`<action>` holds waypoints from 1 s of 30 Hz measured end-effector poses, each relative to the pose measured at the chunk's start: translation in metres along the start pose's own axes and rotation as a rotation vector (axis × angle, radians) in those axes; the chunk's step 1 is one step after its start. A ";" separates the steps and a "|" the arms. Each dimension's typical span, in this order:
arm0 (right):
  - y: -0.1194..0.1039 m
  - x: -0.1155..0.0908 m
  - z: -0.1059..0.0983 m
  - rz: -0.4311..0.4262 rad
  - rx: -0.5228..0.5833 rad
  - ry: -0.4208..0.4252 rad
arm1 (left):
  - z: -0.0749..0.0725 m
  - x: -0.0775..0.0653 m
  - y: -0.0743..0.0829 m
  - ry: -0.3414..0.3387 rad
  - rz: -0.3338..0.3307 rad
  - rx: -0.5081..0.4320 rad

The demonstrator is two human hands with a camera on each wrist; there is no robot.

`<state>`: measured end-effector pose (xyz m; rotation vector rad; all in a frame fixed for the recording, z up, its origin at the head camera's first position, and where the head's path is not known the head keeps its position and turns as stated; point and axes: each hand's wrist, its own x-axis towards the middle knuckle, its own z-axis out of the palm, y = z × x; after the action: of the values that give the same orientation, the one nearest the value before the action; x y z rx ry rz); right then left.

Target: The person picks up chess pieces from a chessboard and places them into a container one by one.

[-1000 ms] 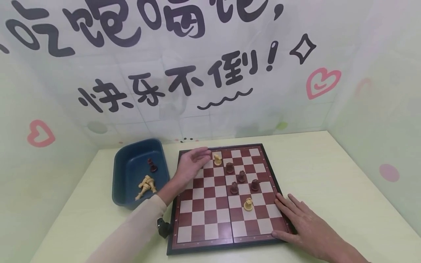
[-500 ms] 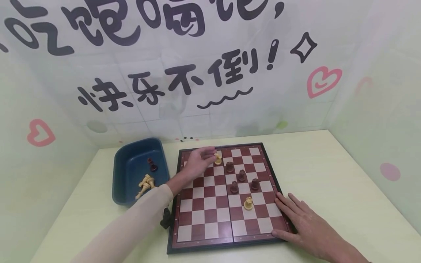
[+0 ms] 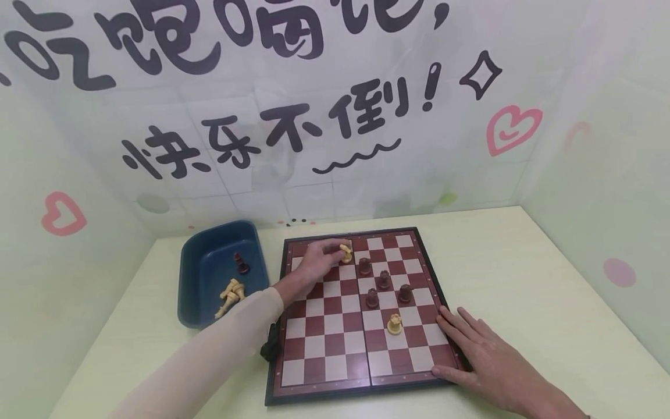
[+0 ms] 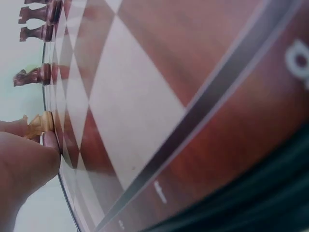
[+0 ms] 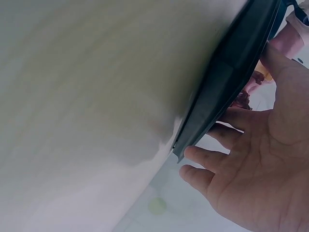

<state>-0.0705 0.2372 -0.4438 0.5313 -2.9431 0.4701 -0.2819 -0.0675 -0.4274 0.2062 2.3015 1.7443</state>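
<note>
My left hand (image 3: 317, 260) reaches over the far left half of a chessboard (image 3: 335, 343). Its thumb and fingers pinch a cream chess knight (image 3: 345, 252), which stands on a square near the board's far edge. In the left wrist view the fingertips lie on either side of this knight (image 4: 42, 124). My right hand (image 3: 484, 355) rests with extended fingers on the board's near right edge. Several dark chess pieces stand near the knight, among them a dark knight (image 3: 364, 266) and a dark rook (image 4: 35, 14). A cream piece with a notched top (image 3: 395, 324) stands nearer to me.
A blue plastic bin (image 3: 188, 279) stands left of the board, holding a dark piece (image 3: 241, 263) and several cream pieces (image 3: 229, 297) lying on their sides. Pale tabletop (image 3: 487, 262) extends right of the board. A printed wall (image 3: 293, 198) rises behind the table.
My left hand has moved right across the far side of the board, from beside the cream knight to pinching it. The right hand has stayed in place.
</note>
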 end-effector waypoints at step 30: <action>0.001 -0.001 0.001 -0.001 -0.035 0.003 | 0.002 0.003 0.001 0.030 -0.003 0.007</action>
<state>-0.0706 0.2383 -0.4451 0.5272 -2.9421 0.4175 -0.2837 -0.0645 -0.4272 0.1788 2.3283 1.7492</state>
